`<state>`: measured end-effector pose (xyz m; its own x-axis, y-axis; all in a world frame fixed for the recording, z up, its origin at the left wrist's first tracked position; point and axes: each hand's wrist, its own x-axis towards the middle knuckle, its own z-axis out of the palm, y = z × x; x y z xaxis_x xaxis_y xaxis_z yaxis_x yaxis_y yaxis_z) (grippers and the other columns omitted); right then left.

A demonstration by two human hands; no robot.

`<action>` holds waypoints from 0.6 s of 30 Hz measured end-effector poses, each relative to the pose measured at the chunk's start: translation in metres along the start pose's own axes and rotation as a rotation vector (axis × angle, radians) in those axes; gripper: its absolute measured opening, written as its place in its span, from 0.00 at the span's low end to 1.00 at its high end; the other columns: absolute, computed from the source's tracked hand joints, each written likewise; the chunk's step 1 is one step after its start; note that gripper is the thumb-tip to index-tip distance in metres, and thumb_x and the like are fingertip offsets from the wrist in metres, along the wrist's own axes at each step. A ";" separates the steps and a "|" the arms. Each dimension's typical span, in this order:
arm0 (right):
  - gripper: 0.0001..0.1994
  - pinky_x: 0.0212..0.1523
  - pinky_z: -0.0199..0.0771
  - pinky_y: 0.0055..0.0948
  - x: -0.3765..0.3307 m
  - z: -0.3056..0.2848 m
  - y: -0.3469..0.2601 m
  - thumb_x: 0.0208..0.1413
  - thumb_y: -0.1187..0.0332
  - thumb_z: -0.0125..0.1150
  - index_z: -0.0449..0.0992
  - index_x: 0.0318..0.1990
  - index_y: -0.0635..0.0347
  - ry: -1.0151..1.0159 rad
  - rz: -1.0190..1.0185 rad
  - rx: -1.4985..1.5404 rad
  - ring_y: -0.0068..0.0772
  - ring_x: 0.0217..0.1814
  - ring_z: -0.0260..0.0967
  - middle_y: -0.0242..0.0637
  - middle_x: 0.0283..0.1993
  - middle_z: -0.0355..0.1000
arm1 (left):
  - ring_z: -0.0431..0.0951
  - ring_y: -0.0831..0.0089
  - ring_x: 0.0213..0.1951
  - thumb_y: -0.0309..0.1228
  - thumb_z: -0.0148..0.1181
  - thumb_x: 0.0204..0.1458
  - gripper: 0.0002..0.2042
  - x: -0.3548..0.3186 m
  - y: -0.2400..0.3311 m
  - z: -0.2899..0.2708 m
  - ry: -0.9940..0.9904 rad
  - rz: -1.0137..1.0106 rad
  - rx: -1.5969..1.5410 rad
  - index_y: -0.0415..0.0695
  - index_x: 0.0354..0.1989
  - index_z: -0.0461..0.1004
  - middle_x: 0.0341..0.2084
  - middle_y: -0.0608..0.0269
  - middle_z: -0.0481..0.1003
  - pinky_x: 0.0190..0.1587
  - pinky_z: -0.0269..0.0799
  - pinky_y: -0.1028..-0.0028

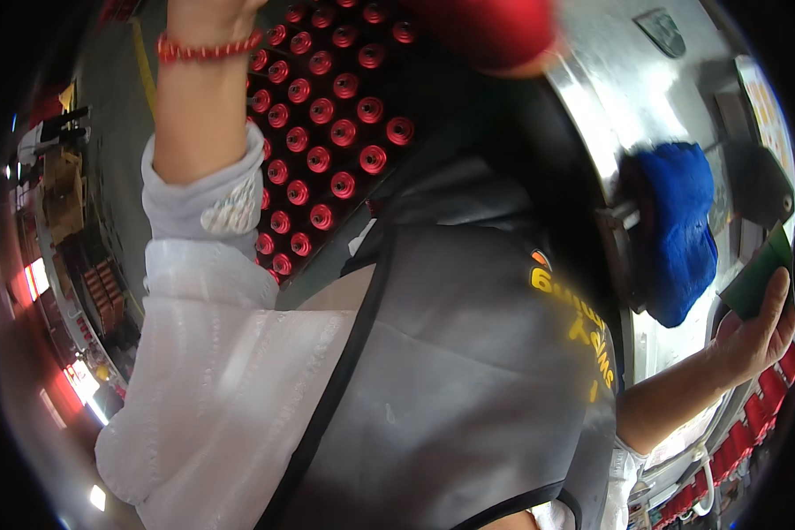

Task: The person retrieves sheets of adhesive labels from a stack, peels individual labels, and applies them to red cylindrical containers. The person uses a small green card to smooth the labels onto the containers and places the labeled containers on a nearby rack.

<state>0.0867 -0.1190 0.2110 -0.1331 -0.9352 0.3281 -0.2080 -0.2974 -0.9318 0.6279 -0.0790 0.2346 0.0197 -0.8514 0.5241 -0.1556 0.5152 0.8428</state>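
Note:
My left hand [214, 16] is at the top edge, with a red bead bracelet at the wrist. Its fingers lie outside the picture, so what they hold is hidden. Near it, a large glossy red rounded object [486, 31] is blurred and cut off by the top edge. At the far right my right hand [760, 337] grips a thin green sheet [760, 278], thumb on one face. Between that hand and my apron, a bulky blue cloth-like bundle [680, 234] sits by a shiny metal surface [583, 97].
Below my left hand, red round pieces with pin-like centres [321, 110] stand in rows on a dark base. A dark green flat piece [661, 33] lies on the metal. Red items [751, 420] line the lower right. Cartons [62, 190] stand far left.

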 end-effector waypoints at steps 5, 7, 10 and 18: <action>0.14 0.52 0.74 0.25 -0.035 0.109 -0.028 0.66 0.70 0.55 0.72 0.56 0.67 -0.319 -0.171 -0.329 0.32 0.51 0.74 0.43 0.51 0.76 | 0.76 0.83 0.35 0.33 0.62 0.59 0.12 -0.077 -0.085 -0.024 0.380 -0.333 0.743 0.37 0.43 0.76 0.32 0.66 0.79 0.40 0.73 0.78; 0.16 0.59 0.72 0.30 -0.048 0.154 -0.022 0.66 0.77 0.50 0.69 0.61 0.65 -0.505 -0.233 -0.338 0.36 0.61 0.69 0.48 0.63 0.70 | 0.82 0.62 0.36 0.37 0.63 0.58 0.13 -0.114 -0.140 -0.034 0.374 -0.293 0.947 0.42 0.46 0.77 0.35 0.58 0.82 0.43 0.76 0.71; 0.26 0.62 0.69 0.39 -0.063 0.204 -0.020 0.53 0.88 0.54 0.71 0.60 0.59 -0.715 -0.517 -0.635 0.49 0.66 0.64 0.48 0.68 0.64 | 0.81 0.51 0.36 0.42 0.65 0.54 0.15 -0.126 -0.227 -0.025 0.384 -0.335 0.943 0.42 0.40 0.77 0.30 0.50 0.80 0.38 0.77 0.61; 0.33 0.66 0.59 0.50 -0.064 0.250 0.000 0.48 0.83 0.61 0.65 0.65 0.60 -0.873 -0.514 -0.984 0.57 0.68 0.56 0.46 0.69 0.60 | 0.80 0.47 0.43 0.44 0.62 0.56 0.18 -0.107 -0.404 0.001 0.345 -0.539 0.772 0.44 0.46 0.72 0.40 0.45 0.78 0.44 0.76 0.55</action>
<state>0.3370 -0.1076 0.1511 0.7221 -0.6896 0.0551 -0.6792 -0.7218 -0.1331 0.6875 -0.1964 -0.1616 0.5427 -0.8142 0.2061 -0.6375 -0.2396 0.7322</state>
